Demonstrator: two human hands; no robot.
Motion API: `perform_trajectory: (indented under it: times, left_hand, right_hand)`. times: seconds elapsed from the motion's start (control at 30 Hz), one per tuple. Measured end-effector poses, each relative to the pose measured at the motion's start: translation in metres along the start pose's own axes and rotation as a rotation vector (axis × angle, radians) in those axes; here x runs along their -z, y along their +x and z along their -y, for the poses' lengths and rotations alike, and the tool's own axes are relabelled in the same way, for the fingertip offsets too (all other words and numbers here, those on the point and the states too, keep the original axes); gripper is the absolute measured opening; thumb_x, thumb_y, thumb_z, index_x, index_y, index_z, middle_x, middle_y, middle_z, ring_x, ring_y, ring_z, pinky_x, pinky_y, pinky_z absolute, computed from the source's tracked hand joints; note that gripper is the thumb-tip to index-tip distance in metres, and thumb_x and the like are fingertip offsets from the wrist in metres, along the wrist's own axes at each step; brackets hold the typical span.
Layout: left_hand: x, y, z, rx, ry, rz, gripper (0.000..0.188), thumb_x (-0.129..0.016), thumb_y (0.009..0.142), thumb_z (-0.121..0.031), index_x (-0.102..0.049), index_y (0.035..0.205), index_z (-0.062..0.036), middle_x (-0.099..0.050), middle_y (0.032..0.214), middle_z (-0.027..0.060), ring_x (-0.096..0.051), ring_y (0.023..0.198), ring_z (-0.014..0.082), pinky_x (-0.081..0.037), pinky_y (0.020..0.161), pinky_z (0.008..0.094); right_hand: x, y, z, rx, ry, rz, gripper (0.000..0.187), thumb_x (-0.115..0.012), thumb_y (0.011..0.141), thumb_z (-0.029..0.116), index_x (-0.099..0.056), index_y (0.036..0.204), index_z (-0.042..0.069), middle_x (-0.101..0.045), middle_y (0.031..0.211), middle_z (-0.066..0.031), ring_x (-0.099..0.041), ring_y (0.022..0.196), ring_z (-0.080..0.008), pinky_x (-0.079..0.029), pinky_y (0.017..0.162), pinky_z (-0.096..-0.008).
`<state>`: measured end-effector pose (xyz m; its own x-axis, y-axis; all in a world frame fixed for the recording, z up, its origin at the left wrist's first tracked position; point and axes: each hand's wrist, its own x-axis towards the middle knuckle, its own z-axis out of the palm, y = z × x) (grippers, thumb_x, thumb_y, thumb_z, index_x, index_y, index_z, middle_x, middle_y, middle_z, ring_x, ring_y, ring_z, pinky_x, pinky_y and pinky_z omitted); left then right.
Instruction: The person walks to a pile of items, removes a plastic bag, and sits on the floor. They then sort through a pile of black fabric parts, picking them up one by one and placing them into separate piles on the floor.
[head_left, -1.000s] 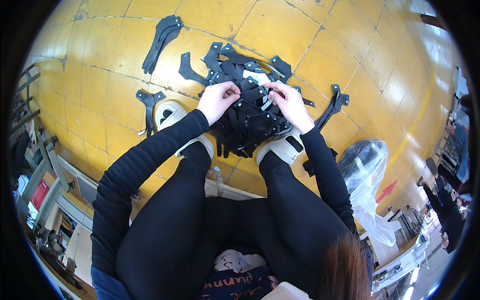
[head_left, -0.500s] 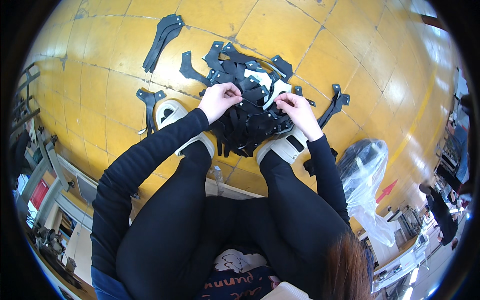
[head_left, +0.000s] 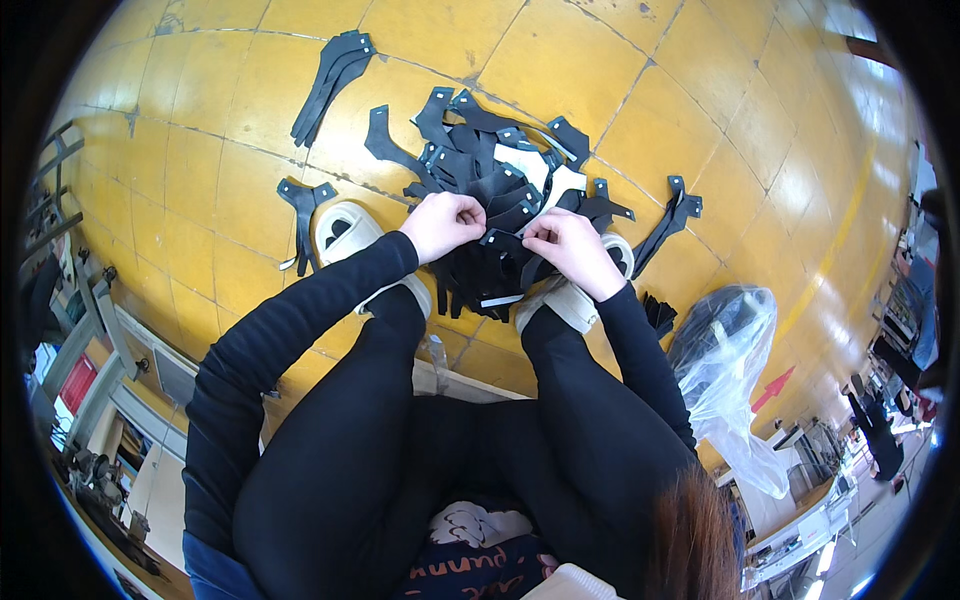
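We see small white labels on many of the black cut pieces, too small for us to read; one label (head_left: 489, 239) sits on the corner of the black piece (head_left: 508, 244) between our hands. Orange lettering (head_left: 478, 557) runs upside down across the dark blue shirt (head_left: 440, 575) at the lower edge. Our left hand (head_left: 443, 226) has thumb and forefinger pinched on the piece's left end, and our right hand (head_left: 570, 248) has its fingers closed on the right end, so the piece spans the gap between the fingertips. It lies just above the near part of a loose pile (head_left: 470, 160) on the yellow tiled floor (head_left: 440, 45), between our cream shoes (head_left: 345, 235). A fanned stack (head_left: 335, 85) lies apart at upper left; a clear plastic bag (head_left: 738, 345) rests at right, beside a red arrow (head_left: 775, 387).
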<state>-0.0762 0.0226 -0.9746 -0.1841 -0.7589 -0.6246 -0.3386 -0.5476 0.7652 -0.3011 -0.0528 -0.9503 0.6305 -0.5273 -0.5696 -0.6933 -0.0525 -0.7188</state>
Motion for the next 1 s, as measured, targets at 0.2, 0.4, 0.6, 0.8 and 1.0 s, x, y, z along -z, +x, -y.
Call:
perform_trajectory:
  times: [0.2,0.4,0.6,0.8,1.0]
  left_hand:
    - [-0.005,-0.004,0.002,-0.005,-0.003,-0.072,0.013,-0.065,0.081,-0.012,-0.065,0.088,-0.0019,-0.065,0.075,0.0072,-0.064,0.069,0.0149,-0.051,0.067,0.0287]
    - [0.004,0.003,0.014,-0.015,-0.083,-0.359,0.017,-0.064,0.081,-0.009,-0.059,0.096,-0.0027,-0.063,0.082,0.0059,-0.058,0.065,0.013,-0.048,0.065,0.0283]
    - [0.031,0.014,0.068,0.119,-0.161,-0.507,0.033,-0.065,0.084,-0.012,-0.053,0.114,-0.0034,-0.058,0.103,0.0053,-0.054,0.085,0.0123,-0.045,0.074,0.0258]
    - [0.038,0.018,0.077,0.181,-0.291,-0.431,0.031,-0.063,0.086,-0.015,-0.054,0.115,-0.0056,-0.059,0.103,0.0036,-0.055,0.083,0.0101,-0.044,0.07,0.0231]
    - [0.043,0.015,0.078,0.306,-0.397,-0.354,0.022,-0.06,0.088,-0.015,-0.06,0.109,-0.0075,-0.062,0.093,0.0009,-0.055,0.081,0.0087,-0.044,0.069,0.0218]
  right_hand:
    - [0.01,0.001,-0.008,0.055,0.072,-0.192,0.014,-0.064,0.084,0.009,-0.066,0.095,0.001,-0.061,0.078,-0.0073,-0.056,0.066,-0.0135,-0.045,0.062,-0.0273]
    - [0.011,0.01,-0.011,-0.041,0.164,-0.264,0.023,-0.063,0.086,0.008,-0.062,0.108,0.004,-0.057,0.076,-0.0031,-0.051,0.066,-0.0096,-0.044,0.061,-0.0246]
    - [0.004,0.015,-0.005,0.015,0.173,-0.286,0.034,-0.063,0.083,0.005,-0.06,0.116,0.007,-0.054,0.078,-0.0036,-0.049,0.063,-0.011,-0.043,0.06,-0.0253]
    - [0.007,0.011,-0.009,-0.002,0.176,-0.287,0.031,-0.063,0.085,0.006,-0.06,0.117,0.008,-0.056,0.084,-0.0015,-0.05,0.068,-0.0079,-0.044,0.062,-0.0232]
    - [0.009,0.015,0.007,0.152,-0.004,-0.358,0.03,-0.063,0.084,0.006,-0.061,0.114,0.007,-0.058,0.089,-0.0041,-0.055,0.074,-0.0157,-0.046,0.07,-0.0271]
